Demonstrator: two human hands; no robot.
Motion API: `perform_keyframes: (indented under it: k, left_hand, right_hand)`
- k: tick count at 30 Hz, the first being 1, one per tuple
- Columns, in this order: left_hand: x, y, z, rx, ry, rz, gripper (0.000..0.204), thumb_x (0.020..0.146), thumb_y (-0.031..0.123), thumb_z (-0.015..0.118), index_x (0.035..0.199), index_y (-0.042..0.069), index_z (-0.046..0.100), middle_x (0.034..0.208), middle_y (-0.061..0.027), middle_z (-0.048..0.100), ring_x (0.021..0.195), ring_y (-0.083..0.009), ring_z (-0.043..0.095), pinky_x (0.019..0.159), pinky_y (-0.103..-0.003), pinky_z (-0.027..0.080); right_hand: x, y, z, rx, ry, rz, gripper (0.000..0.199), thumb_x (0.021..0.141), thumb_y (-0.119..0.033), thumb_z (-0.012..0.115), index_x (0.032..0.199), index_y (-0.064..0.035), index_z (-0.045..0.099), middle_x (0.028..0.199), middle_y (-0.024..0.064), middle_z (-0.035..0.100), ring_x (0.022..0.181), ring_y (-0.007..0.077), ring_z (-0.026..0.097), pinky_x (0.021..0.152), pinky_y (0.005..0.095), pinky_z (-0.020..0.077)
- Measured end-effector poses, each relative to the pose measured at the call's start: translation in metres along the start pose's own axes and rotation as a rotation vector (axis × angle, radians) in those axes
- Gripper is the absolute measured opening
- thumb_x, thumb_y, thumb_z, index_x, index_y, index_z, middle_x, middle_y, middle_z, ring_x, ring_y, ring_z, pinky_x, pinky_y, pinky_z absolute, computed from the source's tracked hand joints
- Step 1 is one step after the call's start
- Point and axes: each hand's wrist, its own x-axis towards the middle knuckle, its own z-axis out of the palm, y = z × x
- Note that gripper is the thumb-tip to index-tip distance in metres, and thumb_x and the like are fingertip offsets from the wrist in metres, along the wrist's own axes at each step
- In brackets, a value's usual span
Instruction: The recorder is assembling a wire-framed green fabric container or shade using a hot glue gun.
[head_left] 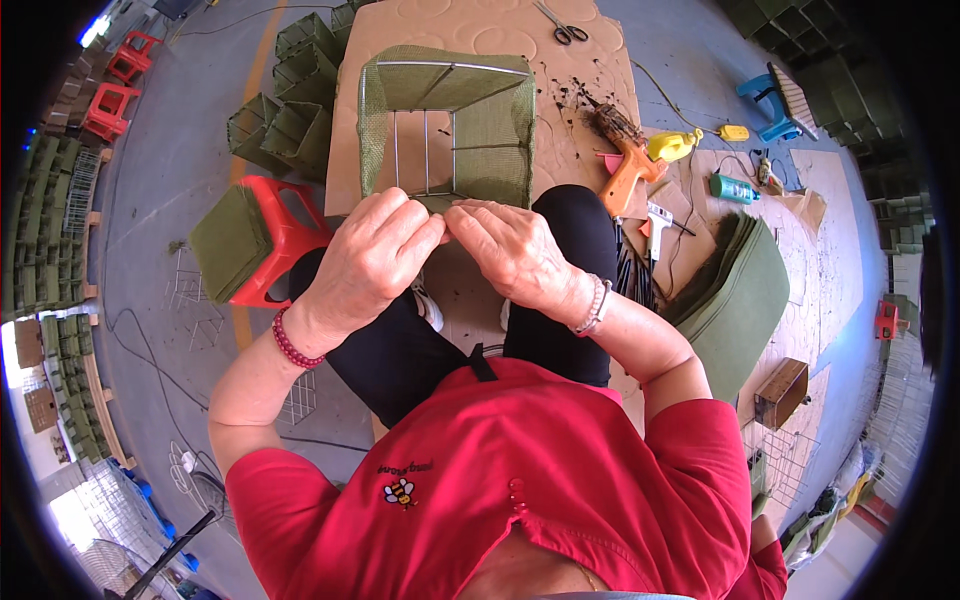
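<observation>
A square box of green woven fabric over a wire frame [495,150] sits in front of me on the brown cardboard worktop [590,90], its open side facing me. Both hands meet at its near edge. My left hand [372,245] has its fingers closed on the fabric rim at the left. My right hand [512,252] pinches the same rim just beside it, fingertips almost touching the left ones. The fingers hide exactly how the edge is folded. Thin metal wires show inside the box.
An orange glue gun [632,172], a white glue gun [657,232] and scissors [565,28] lie nearby. Green fabric sheets [740,300] are stacked to my right, more [230,240] on a red stool [285,240]. Finished-looking green boxes [285,130] stand far left. Cords cross the floor.
</observation>
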Motion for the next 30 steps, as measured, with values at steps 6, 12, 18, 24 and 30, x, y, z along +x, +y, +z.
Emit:
perform_keyframes:
  k: [6,12,18,24,30]
  left_hand:
    - [-0.003,0.003,-0.002,-0.002,-0.004,-0.020,0.017,0.074,0.004,0.068,0.088,-0.001,0.061,0.081,-0.0072,0.047,0.078,-0.0220,0.052,0.071,-0.034,0.049]
    - [-0.001,0.006,-0.004,-0.011,-0.021,-0.025,0.019,0.077,0.003,0.068,0.093,-0.004,0.062,0.081,-0.0085,0.049,0.078,-0.0245,0.053,0.068,-0.036,0.049]
    - [-0.006,-0.003,-0.006,-0.038,-0.024,-0.035,0.017,0.077,0.003,0.068,0.092,-0.004,0.062,0.081,-0.0086,0.049,0.080,-0.0246,0.054,0.070,-0.036,0.049]
    - [0.007,-0.017,-0.009,-0.046,-0.034,0.101,0.013,0.076,0.004,0.068,0.084,-0.002,0.060,0.079,-0.0078,0.048,0.079,-0.0239,0.053,0.071,-0.035,0.049]
    - [0.026,-0.052,-0.025,0.237,-0.107,0.305,0.012,0.067,0.007,0.063,0.073,0.004,0.053,0.073,-0.0048,0.047,0.076,-0.0197,0.053,0.071,-0.032,0.048]
  right_hand:
    - [0.003,-0.009,-0.008,-0.057,-0.044,-0.014,0.034,0.079,-0.007,0.061,0.110,0.0067,0.054,0.100,0.0187,0.064,0.093,0.0315,0.068,0.082,0.0366,0.0559]
    - [-0.002,-0.004,-0.013,0.011,-0.128,0.026,0.033,0.080,-0.004,0.061,0.110,0.0056,0.055,0.102,0.0186,0.065,0.092,0.0318,0.067,0.082,0.0380,0.0559]
    - [0.007,0.014,-0.049,-0.129,0.108,0.023,0.034,0.081,-0.007,0.074,0.110,0.0019,0.058,0.096,0.0147,0.066,0.085,0.0304,0.066,0.075,0.0388,0.0533]
    - [0.049,0.070,-0.072,-0.032,0.323,0.419,0.037,0.086,-0.016,0.076,0.116,-0.0004,0.060,0.092,0.0142,0.068,0.086,0.0291,0.068,0.078,0.0362,0.0534]
    - [0.109,0.091,-0.076,-0.260,-0.215,0.337,0.026,0.089,-0.021,0.070,0.103,0.0006,0.065,0.086,0.0217,0.069,0.080,0.0384,0.067,0.073,0.0427,0.0525]
